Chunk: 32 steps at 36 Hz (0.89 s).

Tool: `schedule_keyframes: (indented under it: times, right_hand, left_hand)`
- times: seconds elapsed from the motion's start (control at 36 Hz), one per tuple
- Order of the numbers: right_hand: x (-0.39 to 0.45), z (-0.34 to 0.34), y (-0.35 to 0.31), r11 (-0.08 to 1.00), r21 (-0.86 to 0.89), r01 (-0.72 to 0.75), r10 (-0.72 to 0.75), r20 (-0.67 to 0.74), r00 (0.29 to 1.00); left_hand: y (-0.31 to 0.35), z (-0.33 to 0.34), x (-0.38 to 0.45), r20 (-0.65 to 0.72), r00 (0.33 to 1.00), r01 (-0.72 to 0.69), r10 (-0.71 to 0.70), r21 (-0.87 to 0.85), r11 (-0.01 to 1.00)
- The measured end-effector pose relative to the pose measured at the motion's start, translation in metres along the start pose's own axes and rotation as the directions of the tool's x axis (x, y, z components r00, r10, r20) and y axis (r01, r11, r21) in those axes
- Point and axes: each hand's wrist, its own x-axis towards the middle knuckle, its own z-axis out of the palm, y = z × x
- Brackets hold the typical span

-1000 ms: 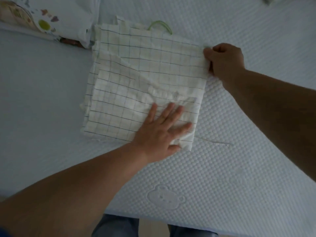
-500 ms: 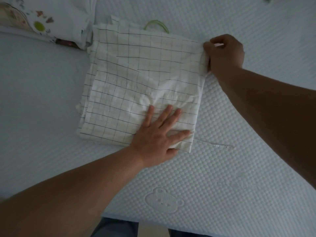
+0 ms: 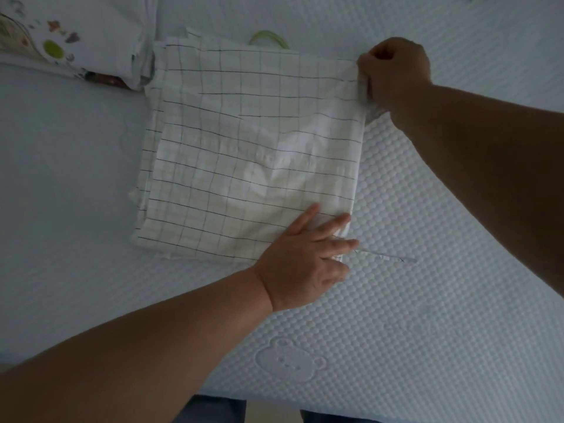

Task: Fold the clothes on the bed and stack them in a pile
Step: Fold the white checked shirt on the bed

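A white garment with a thin dark grid pattern lies folded into a rough square on the bed. My left hand rests flat on its near right corner, fingers straight and spread. My right hand grips the far right corner of the garment, fingers curled round the edge. A thin loose strip of the fabric trails onto the bed just right of my left fingertips.
A white printed garment with coloured figures lies at the far left, touching the checked one. A green loop peeks out behind the checked garment. An embossed bear shape marks the mattress near the front edge.
The upper layer has been smoothed flat and square. My left hand slid toward the near right corner. My right hand kept hold of the far right corner.
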Motion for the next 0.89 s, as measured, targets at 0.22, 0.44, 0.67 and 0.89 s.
schedule_keyframes:
  times: [0.22,0.44,0.67,0.89]
  right_hand:
    - [-0.041,0.011,0.009,0.958,-0.141,0.250,-0.263,-0.081,0.961]
    - [-0.112,0.044,0.056,0.812,-0.418,0.407,-0.354,0.201,0.913]
    - [-0.115,0.036,0.055,0.776,-0.437,0.455,-0.393,0.229,0.891]
    - [-0.126,0.040,0.041,0.812,-0.416,0.408,-0.346,0.219,0.912]
  left_hand:
    - [-0.016,-0.016,0.006,-0.016,0.983,0.185,-0.184,0.068,0.980]
    - [-0.117,-0.068,-0.022,-0.085,0.702,0.696,-0.707,0.289,0.657]
    - [-0.123,-0.103,-0.014,-0.409,0.414,0.866,-0.813,-0.098,0.490]
    - [-0.157,-0.146,0.015,-0.025,0.150,0.886,-0.988,-0.440,0.146]
